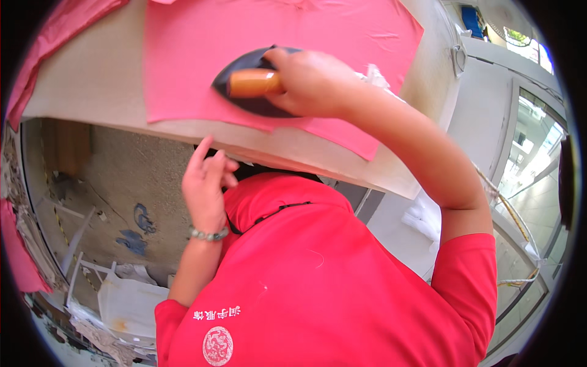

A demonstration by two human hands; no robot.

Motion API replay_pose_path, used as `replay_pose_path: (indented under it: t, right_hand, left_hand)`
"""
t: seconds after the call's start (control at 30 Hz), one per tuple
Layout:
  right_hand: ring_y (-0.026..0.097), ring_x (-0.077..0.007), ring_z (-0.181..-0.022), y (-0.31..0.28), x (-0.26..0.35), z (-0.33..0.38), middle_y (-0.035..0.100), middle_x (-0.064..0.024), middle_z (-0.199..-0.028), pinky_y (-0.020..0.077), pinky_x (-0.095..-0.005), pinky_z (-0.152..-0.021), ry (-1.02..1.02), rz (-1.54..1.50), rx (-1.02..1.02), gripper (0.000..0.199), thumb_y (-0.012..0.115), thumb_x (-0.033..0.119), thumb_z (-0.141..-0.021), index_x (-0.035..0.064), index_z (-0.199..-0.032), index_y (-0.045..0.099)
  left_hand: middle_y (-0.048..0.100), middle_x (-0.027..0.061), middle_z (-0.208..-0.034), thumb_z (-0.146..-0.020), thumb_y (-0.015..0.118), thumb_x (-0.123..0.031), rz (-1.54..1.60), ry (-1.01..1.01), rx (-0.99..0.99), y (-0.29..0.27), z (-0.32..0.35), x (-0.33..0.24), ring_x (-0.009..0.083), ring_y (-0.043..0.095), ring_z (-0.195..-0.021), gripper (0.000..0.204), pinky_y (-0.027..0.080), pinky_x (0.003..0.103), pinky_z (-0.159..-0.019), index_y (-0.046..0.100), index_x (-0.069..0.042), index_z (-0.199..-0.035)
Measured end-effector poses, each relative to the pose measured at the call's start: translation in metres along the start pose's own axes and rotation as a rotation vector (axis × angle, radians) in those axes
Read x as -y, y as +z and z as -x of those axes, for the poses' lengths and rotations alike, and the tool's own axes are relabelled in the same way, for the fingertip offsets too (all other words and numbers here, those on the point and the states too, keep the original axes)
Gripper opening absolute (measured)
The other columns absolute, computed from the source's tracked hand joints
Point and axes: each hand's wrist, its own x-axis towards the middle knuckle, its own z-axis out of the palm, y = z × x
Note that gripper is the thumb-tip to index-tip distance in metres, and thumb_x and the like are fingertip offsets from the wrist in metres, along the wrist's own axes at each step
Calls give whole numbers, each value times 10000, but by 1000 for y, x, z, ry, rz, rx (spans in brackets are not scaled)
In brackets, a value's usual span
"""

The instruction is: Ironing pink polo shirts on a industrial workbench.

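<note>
A pink cloth [202, 55] lies flat on a pale padded ironing table [92, 79]. On the cloth's near part sits a dark iron [244, 101] with an orange-brown handle [252, 83]. My right hand [312, 82] is wrapped around that handle, my forearm running down to the right. My left hand [205, 183] hovers just below the table's near edge, fingers apart and index finger raised, holding nothing. A beaded bracelet [208, 234] circles my left wrist. My red shirt [318, 275] fills the lower middle.
More pink fabric [55, 37] hangs over the table's far left corner. A bare concrete floor [122, 177] with white frames and bags lies at the lower left. Glass doors [532, 165] and a white wall stand to the right. White material [422, 217] lies under the table's right end.
</note>
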Motion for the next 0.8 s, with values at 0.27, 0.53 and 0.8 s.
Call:
replay_pose_path:
  t: [0.27,0.53,0.8]
  right_hand:
    - [716,-427,-835,1,-34,20,745,-209,-910,568,-507,-746,-53,154,-26,375,692,332,-942,77,-1215,663]
    - [749,-422,-914,-23,27,-4,758,-252,-959,587,-507,-818,-195,208,21,372,653,340,-929,-4,-1048,732]
    - [725,-420,-860,3,32,-9,747,-200,-904,573,-510,-774,-302,305,88,309,664,295,-933,77,-1149,684]
  left_hand:
    - [744,144,-777,-1047,655,-348,-16,-127,-35,95,-9,40,132,635,-493,440,456,245,-452,666,70,-1185]
    - [712,136,-685,-1036,639,-278,-42,-18,-178,107,-21,57,180,650,-475,350,460,305,-423,675,59,-948]
    - [690,117,-665,-1016,650,-178,2,-23,-246,110,-11,64,173,640,-473,240,474,301,-449,643,45,-928]
